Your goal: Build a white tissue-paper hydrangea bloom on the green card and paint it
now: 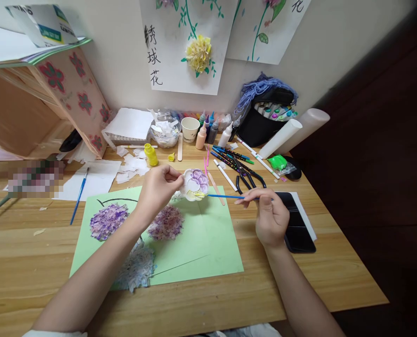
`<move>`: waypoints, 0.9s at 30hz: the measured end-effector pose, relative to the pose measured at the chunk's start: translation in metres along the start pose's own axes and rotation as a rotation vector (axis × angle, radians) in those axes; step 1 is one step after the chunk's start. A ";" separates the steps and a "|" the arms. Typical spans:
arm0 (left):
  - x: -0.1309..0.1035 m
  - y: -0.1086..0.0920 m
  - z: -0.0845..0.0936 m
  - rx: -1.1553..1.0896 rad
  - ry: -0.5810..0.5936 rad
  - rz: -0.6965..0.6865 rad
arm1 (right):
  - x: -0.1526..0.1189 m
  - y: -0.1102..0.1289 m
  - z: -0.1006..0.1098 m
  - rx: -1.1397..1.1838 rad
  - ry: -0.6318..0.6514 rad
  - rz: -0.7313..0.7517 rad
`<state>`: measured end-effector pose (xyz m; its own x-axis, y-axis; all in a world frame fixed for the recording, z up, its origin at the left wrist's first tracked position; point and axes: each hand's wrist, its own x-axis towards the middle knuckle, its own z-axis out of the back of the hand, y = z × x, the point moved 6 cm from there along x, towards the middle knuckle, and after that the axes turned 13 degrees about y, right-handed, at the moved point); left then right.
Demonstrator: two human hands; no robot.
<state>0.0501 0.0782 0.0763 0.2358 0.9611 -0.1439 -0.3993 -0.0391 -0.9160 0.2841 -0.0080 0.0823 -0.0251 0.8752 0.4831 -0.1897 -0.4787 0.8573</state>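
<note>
Between thumb and fingers, my left hand (162, 187) pinches the rim of a small white paint palette (193, 183), scalloped like a flower, with purple and yellow paint in its wells. A thin blue paintbrush (225, 196) is held in my right hand (271, 215), its tip touching the yellow paint at the palette's lower edge. Below lies a green sheet of paper (211, 243) bearing two purple-pink paper flower heads, one on the left (109, 221) and one nearer the middle (166, 222). A pale blue flower head (137, 267), partly behind my left forearm, overlaps the sheet's front edge.
An uncapped yellow paint bottle (150, 155) stands behind my left hand, near a paper cup (190, 129) and several paint bottles. Black-handled scissors (246, 175) and pens lie to the right, by a phone (297, 224). Another blue brush (79, 196) rests on white paper at left.
</note>
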 end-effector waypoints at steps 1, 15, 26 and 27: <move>0.001 0.001 0.002 -0.039 -0.012 0.009 | 0.000 -0.002 0.002 0.035 -0.016 -0.019; 0.000 0.001 0.011 -0.256 -0.029 0.094 | 0.005 -0.002 0.021 0.193 -0.160 0.004; 0.000 -0.001 0.012 -0.282 -0.012 0.121 | 0.005 0.001 0.015 0.196 -0.084 0.014; 0.000 -0.002 0.012 -0.284 -0.012 0.126 | 0.005 0.000 0.015 0.196 -0.084 0.013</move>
<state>0.0397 0.0817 0.0823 0.1890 0.9469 -0.2602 -0.1611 -0.2315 -0.9594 0.2988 -0.0053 0.0875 0.0569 0.8638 0.5006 0.0052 -0.5017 0.8650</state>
